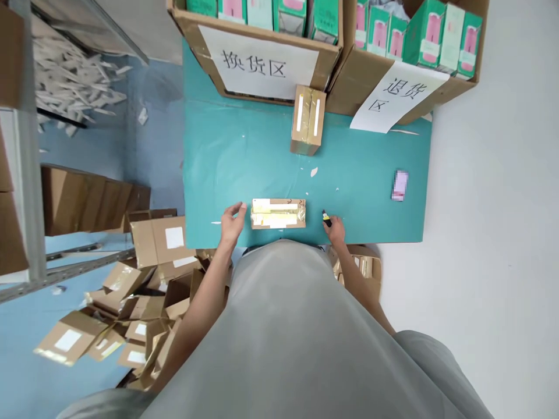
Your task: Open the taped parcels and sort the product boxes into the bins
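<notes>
- Taped carton (pixel 278 213) lay flat on the teal bench (pixel 367 180), between the two hands, nearer the left hand; clear tape ran along its top.
- Left hand (pixel 233 221): loosely spread, fingers bent toward the carton's near end, a slim gap between.
- Right hand (pixel 336 228): closed around a yellow-and-black cutter (pixel 327 219), tip pointing forward, apart from the carton's other end.
- Second carton (pixel 307 119) sat well ahead of both hands, bearing two white strips.
- Beyond it stood two large open boxes, left box (pixel 325 71) and right box (pixel 353 80), with paper signs and green-and-pink packs (pixel 430 38).
- White scrap (pixel 314 172) lay ahead of the right hand, slightly left.
- Small pinkish item, too blurred to identify (pixel 399 185), lay well right of the right hand.
- Heaped cardboard (pixel 144 308) spread left of and behind the left hand.
</notes>
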`<state>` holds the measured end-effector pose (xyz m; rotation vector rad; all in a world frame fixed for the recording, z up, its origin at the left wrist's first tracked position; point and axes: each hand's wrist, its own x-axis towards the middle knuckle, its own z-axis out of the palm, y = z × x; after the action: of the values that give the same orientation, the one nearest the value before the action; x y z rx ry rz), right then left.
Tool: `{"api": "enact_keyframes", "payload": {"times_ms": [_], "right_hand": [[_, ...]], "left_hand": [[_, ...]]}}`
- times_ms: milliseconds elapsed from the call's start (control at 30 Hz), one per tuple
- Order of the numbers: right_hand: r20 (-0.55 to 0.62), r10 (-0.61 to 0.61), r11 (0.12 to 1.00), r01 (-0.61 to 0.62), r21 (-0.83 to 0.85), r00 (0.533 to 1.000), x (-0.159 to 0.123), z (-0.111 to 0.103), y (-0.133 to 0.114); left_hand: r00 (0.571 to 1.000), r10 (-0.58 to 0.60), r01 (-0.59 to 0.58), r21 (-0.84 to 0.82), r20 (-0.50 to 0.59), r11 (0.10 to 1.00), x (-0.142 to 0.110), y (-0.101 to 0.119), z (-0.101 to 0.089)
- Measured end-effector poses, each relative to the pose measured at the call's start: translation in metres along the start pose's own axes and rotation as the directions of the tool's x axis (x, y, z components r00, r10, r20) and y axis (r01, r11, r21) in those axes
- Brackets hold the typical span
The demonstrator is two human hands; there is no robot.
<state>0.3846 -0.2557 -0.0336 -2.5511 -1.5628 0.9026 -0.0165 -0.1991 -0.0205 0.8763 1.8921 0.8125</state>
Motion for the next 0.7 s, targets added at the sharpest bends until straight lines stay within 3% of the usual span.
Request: {"api": "enact_keyframes", "payload": {"times_ms": [167, 267, 333, 433, 567, 700], "right_hand": [[0.034, -0.029, 0.933, 0.015, 0.359, 0.999, 0.007, -0.011, -0.032], [0.041, -0.057, 0.839, 0.026, 0.544, 0.998, 0.005, -0.022, -0.054], [0.058, -0.083, 0.823, 0.036, 0.566, 0.995, 0.000, -0.029, -0.066], [0.059, -0.173, 0.878, 0.127, 0.461, 0.983, -0.009, -0.041, -0.082], [0.036, -0.334, 0.933, 0.325, 0.154, 0.942, -0.026, -0.055, -0.108], [0.178, -0.477, 0.854, 0.502, -0.138, 0.861, -0.044, -0.059, -0.152]], "left_hand": [[0.973, 0.171, -0.159, -0.089, 0.155, 0.983, -0.005, 0.002, 0.006], [0.922, 0.253, -0.250, -0.048, 0.294, 0.967, -0.004, 0.002, 0.002], [0.880, 0.280, -0.295, -0.021, 0.385, 0.955, -0.001, -0.001, -0.001], [0.822, 0.302, -0.333, -0.024, 0.483, 0.943, 0.006, -0.008, -0.005], [0.759, 0.344, -0.365, -0.076, 0.553, 0.928, 0.013, -0.015, -0.007], [0.704, 0.401, -0.398, -0.142, 0.587, 0.906, 0.015, -0.016, -0.007]]}}
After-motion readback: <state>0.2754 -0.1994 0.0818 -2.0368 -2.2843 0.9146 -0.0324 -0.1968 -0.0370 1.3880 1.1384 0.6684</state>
